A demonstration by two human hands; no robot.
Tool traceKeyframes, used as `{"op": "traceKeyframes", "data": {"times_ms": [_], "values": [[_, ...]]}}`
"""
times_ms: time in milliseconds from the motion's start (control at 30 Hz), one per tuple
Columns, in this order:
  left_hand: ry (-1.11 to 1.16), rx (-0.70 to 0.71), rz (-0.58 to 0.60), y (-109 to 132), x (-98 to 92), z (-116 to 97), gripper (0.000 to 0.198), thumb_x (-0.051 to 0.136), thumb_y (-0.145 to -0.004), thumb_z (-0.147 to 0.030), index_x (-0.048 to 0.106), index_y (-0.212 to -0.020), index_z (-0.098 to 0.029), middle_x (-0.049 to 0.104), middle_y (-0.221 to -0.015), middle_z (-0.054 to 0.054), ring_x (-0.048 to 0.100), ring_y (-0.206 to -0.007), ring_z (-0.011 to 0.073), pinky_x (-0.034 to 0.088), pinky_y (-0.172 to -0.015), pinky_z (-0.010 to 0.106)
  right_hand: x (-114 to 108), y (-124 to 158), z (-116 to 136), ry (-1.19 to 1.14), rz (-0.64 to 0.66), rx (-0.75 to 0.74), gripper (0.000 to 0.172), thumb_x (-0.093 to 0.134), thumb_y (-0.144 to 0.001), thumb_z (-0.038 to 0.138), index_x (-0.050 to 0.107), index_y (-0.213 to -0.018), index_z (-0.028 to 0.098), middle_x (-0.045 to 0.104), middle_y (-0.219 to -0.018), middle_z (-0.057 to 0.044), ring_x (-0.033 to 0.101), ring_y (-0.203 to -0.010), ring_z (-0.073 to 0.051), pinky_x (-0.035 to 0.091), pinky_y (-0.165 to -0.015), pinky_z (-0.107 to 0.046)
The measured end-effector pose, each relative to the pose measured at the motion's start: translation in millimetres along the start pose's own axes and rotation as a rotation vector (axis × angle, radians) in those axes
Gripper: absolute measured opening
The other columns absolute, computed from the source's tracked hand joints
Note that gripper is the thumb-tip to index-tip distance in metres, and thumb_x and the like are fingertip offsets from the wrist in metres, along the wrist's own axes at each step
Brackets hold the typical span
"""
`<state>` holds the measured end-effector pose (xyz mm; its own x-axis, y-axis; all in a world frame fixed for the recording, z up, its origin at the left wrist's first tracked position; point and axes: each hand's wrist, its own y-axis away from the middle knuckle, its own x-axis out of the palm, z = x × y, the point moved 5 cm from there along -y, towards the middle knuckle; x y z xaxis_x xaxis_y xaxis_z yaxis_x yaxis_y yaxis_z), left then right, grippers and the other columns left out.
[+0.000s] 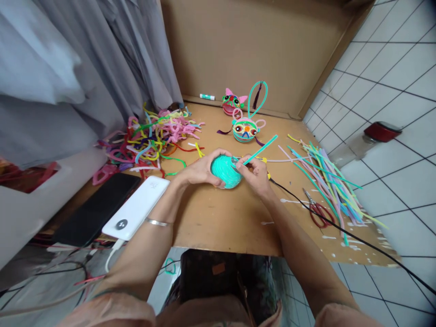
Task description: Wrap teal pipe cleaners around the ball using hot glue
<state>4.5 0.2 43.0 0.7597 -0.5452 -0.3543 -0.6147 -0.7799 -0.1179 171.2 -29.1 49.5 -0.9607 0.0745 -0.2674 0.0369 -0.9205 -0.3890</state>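
Note:
A teal ball wound from pipe cleaner [225,171] sits between my hands over a cardboard board [221,218]. My left hand [199,170] cups the ball from the left, fingers wrapped round it. My right hand [254,175] pinches a teal pipe cleaner [262,147] against the ball's right side; its free end sticks up to the right. A silver bangle is on my left wrist.
Two finished pipe-cleaner animal heads [244,129] stand at the back. A tangled pile of coloured pipe cleaners [156,138] lies left, straight ones [327,179] right. Red-handled scissors [316,211], a black cable, a white power bank [136,208] and a black phone [97,209] lie nearby.

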Motion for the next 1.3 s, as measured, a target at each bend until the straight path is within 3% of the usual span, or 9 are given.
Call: {"op": "traceKeyframes", "data": {"times_ms": [433, 700, 967, 1300], "values": [[-0.084, 0.01, -0.002, 0.3, -1.1, -1.0, 0.082, 0.084, -0.05, -0.033, 0.048, -0.123, -0.023, 0.054, -0.128, 0.007, 0.054, -0.117, 0.0289, 0.047, -0.097, 0.041, 2.1, -0.2, 0.2, 0.041, 0.021, -0.032, 0.02, 0.06, -0.075, 0.041, 0.06, -0.071, 0.022, 0.055, -0.062, 0.002, 0.048, -0.06, -0.013, 0.039, -0.057, -0.027], [-0.223, 0.085, -0.044, -1.0, -4.0, -3.8, 0.079, 0.082, -0.052, -0.038, 0.053, -0.124, -0.023, 0.048, -0.141, 0.009, 0.046, -0.133, 0.0328, 0.037, -0.113, 0.047, 1.2, -1.5, -2.8, 0.046, 0.025, 0.001, 0.02, 0.059, -0.075, 0.041, 0.059, -0.072, 0.021, 0.052, -0.061, 0.002, 0.048, -0.062, -0.013, 0.039, -0.059, -0.026], [-0.315, 0.125, -0.072, 0.0, -6.8, -8.7, 0.077, 0.081, -0.055, -0.041, 0.058, -0.127, -0.024, 0.058, -0.131, 0.007, 0.053, -0.125, 0.0317, 0.04, -0.111, 0.05, 2.4, -1.9, -5.2, 0.052, 0.028, -0.022, 0.02, 0.059, -0.078, 0.041, 0.058, -0.075, 0.022, 0.053, -0.064, 0.002, 0.048, -0.063, -0.013, 0.04, -0.061, -0.027], [-0.294, 0.095, -0.071, 2.9, -7.0, -7.7, 0.089, 0.081, -0.056, -0.041, 0.049, -0.137, -0.02, 0.053, -0.142, 0.011, 0.054, -0.127, 0.0305, 0.044, -0.11, 0.045, 3.4, -1.9, -7.1, 0.066, 0.039, -0.015, 0.018, 0.058, -0.081, 0.038, 0.057, -0.076, 0.021, 0.053, -0.064, 0.003, 0.048, -0.062, -0.012, 0.041, -0.061, -0.027]]}}
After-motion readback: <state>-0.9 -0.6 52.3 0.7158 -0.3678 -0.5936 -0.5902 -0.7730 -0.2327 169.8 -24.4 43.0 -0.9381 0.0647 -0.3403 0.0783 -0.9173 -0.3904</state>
